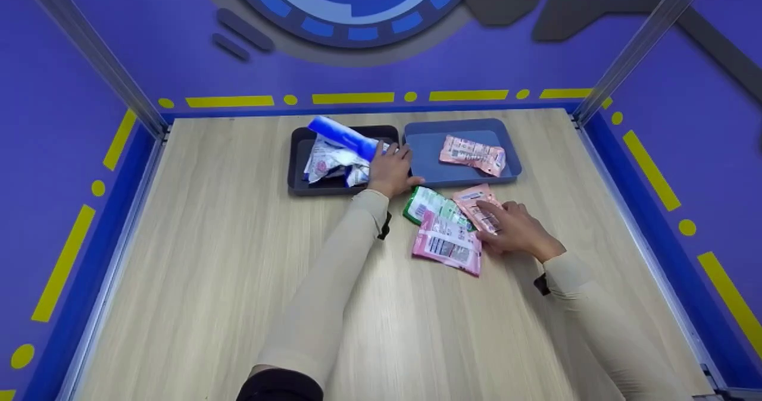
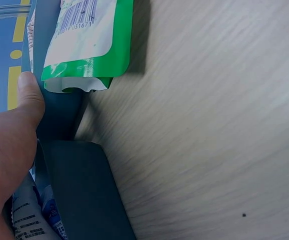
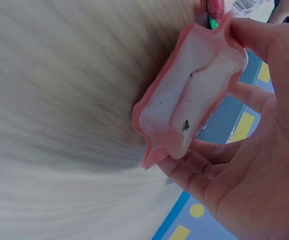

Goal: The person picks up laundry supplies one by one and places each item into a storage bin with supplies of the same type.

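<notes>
Packet [image 1: 472, 199], peach-coloured, pinched in right grip [image 1: 517, 229], slanting lengthwise toward blue-grey tray [image 1: 425, 153] just ahead; farther from loosely spread left grip [image 1: 390, 171].

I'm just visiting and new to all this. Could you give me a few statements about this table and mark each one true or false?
1. The right hand holds a peach packet. True.
2. The blue-grey tray holds nothing. False: another peach packet lies in it.
3. The pink packet partly covers the green packet. True.
4. The left hand rests on the pink packet. False: it is over the right end of the dark tray.
5. The two trays stand side by side. True.
6. The green packet lies inside a tray. False: it is in front of the blue-grey tray.
</notes>
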### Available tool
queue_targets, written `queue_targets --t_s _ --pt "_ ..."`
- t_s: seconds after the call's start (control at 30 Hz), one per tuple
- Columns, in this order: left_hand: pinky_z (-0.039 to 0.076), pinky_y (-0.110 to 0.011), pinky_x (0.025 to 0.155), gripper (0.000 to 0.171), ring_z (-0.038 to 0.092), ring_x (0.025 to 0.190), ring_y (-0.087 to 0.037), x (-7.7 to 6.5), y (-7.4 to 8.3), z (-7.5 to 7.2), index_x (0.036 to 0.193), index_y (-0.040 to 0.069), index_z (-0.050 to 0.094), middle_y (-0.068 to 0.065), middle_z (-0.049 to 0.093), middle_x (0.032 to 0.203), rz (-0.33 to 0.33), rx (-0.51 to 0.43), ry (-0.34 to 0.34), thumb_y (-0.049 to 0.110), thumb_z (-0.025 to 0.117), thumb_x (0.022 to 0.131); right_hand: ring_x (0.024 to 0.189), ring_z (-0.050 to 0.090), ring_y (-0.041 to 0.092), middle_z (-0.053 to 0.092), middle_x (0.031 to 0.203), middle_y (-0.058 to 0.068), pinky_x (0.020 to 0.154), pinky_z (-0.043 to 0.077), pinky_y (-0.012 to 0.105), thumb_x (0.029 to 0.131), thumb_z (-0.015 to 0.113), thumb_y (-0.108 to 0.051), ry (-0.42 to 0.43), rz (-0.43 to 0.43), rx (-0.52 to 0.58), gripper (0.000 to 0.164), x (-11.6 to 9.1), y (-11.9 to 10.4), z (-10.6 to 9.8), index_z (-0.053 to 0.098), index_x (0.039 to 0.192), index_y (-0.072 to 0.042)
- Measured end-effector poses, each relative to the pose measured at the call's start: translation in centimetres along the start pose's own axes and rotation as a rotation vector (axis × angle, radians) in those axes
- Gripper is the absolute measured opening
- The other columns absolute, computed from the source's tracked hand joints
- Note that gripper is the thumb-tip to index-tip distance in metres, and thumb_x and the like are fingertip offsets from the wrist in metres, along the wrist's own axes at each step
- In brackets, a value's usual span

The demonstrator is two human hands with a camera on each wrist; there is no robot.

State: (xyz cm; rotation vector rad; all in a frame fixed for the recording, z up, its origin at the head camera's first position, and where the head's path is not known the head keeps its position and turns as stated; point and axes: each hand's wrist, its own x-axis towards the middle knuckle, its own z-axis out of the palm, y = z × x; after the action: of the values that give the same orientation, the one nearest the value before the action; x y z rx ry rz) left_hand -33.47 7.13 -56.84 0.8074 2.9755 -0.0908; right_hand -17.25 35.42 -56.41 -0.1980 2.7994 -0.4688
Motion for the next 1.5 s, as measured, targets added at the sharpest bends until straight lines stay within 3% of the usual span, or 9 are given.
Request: queue_targets --t_s 0.43,1.0,1.5 --pt "0.007 -0.053 0.127 0.087 0.027 0.153 -0.024 0.0 0.0 0.0 0.16 0.019 0.039 0.002 0.032 0.167 0.001 0.018 -0.019 0.076 0.042 0.095 0.111 0.046 0.04 0.049 0.126 0.029 0.083 0.049 0.054 0.093 0.073 -0.048 -0.013 0.008 0.001 0.077 0.1 0.0 -0.2 0.041 0.158 -0.025" --pt "0.008 -0.053 0.127 0.086 0.029 0.152 -0.024 0.0 0.0 -0.2 0.159 0.018 0.04 0.002 0.034 0.165 0.0 0.007 -0.012 0.075 0.043 0.095 0.109 0.044 0.036 0.048 0.121 0.022 0.08 0.045 0.047 0.09 0.076 -0.051 -0.04 0.012 0.036 0.078 0.0 0.5 -0.5 0.043 0.157 -0.027" --pt "0.008 -0.053 0.127 0.087 0.03 0.152 -0.025 0.1 -0.1 0.1 0.159 0.018 0.041 0.001 0.036 0.165 0.003 -0.006 -0.003 0.076 0.045 0.094 0.113 0.043 0.038 0.044 0.128 0.023 0.083 0.046 0.05 0.091 0.074 -0.051 -0.076 0.072 0.057 0.078 -0.2 1.2 -0.7 0.041 0.158 -0.03"
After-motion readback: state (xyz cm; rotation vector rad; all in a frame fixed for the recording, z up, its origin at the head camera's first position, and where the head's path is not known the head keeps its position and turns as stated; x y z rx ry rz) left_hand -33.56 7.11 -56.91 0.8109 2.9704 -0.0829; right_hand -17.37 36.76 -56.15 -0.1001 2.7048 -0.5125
